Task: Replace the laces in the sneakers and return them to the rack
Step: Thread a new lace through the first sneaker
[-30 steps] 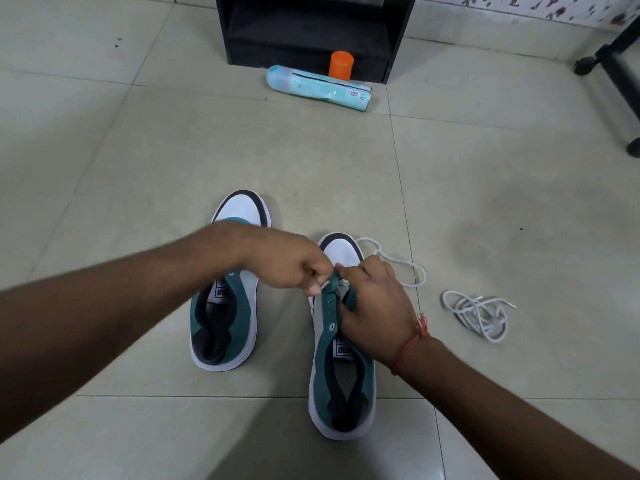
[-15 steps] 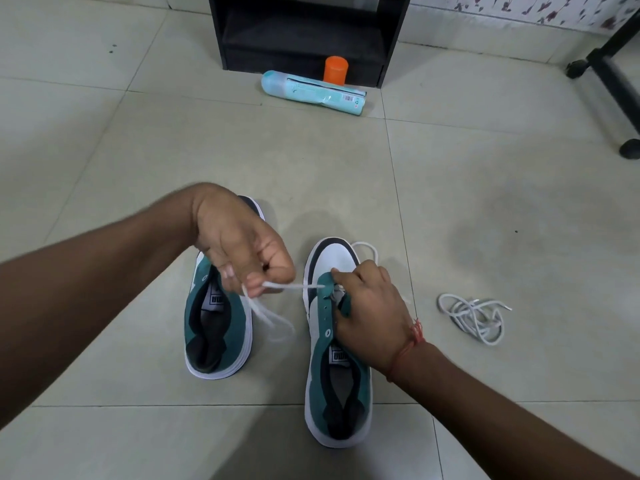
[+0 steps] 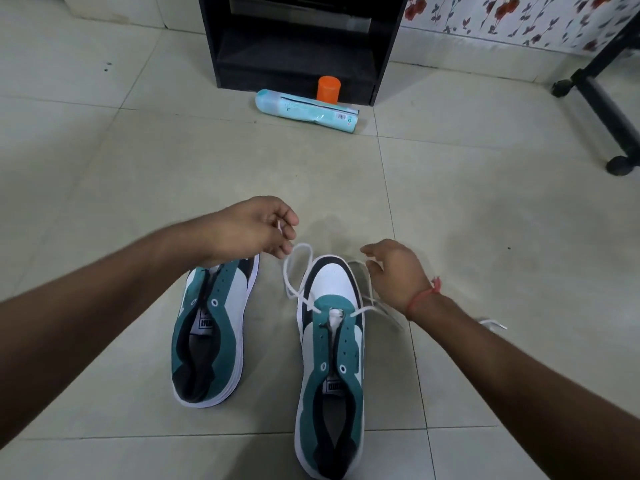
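Trailing from left grip [image 3: 258, 233] — lace [image 3: 294, 275]

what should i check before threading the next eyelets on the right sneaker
1. Lace through the bottom eyelets of the right sneaker: ok.
2. Left hand pinches one lace end: ok.
3. Right hand grips the other end: cannot tell, fingers blurred.
4. Both ends even in length: cannot tell.
5. Upper eyelets free: ok.
6. Left sneaker laced: not ok, none in it.
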